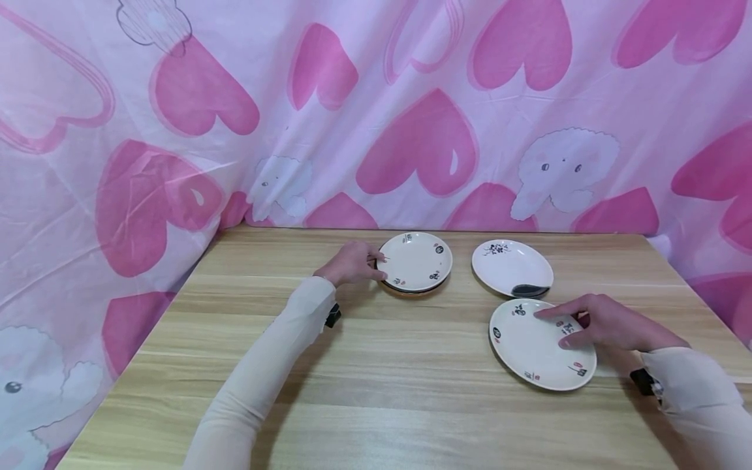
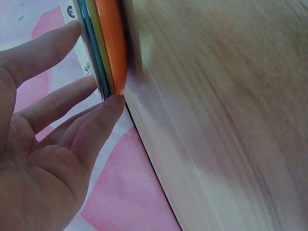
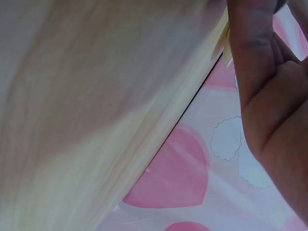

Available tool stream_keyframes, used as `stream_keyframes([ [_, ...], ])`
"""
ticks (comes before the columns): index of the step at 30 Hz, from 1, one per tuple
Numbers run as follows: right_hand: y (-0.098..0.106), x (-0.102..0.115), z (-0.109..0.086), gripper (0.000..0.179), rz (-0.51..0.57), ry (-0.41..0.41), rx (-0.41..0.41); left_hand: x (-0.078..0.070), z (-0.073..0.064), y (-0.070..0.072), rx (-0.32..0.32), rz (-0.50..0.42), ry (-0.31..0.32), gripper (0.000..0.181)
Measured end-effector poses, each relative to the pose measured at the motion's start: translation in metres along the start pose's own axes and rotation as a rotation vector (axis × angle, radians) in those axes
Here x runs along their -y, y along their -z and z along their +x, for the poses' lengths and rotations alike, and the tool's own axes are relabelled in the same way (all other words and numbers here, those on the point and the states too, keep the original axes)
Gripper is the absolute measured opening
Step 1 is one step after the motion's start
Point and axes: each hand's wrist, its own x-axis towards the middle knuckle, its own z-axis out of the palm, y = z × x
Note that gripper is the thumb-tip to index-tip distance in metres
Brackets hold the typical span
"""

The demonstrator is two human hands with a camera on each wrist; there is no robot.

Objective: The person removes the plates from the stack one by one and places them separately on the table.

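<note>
In the head view, my left hand [image 1: 354, 262] is at the left rim of a small plate stack, topped by a cream plate [image 1: 414, 262] with dark and red motifs. The left wrist view shows the stack edge-on, with an orange plate [image 2: 113, 38] lowest and dark and yellowish rims above it. Fingertips of that hand touch the rims, its fingers extended. On the right, my right hand [image 1: 617, 323] reaches over a similar cream plate [image 1: 534, 352], thumb and index finger spread above its surface. Contact there is unclear. The right wrist view hides this plate almost entirely.
A white plate [image 1: 511, 264] with a dark flower sprig and a black leaf shape lies just behind the right cream plate. All stand on a wood-grain table [image 1: 399, 398]. A pink heart-patterned cloth [image 1: 423, 143] hangs along the table's back and left sides.
</note>
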Motion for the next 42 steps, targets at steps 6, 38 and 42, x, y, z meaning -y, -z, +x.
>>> stream_keyframes([
  [6,-0.0005,-0.0006,0.0005,0.055,0.004,-0.018,0.007,0.0002,-0.0005,-0.0001,-0.004,0.001,0.003,0.047],
  [38,0.0049,0.0008,-0.0015,0.057,-0.017,-0.149,0.061,-0.0018,-0.0013,0.0007,0.003,-0.048,0.012,0.047],
  [42,0.0058,0.0019,-0.0016,0.056,-0.049,-0.126,0.041,-0.0018,-0.0017,0.0005,0.003,-0.059,0.017,0.048],
])
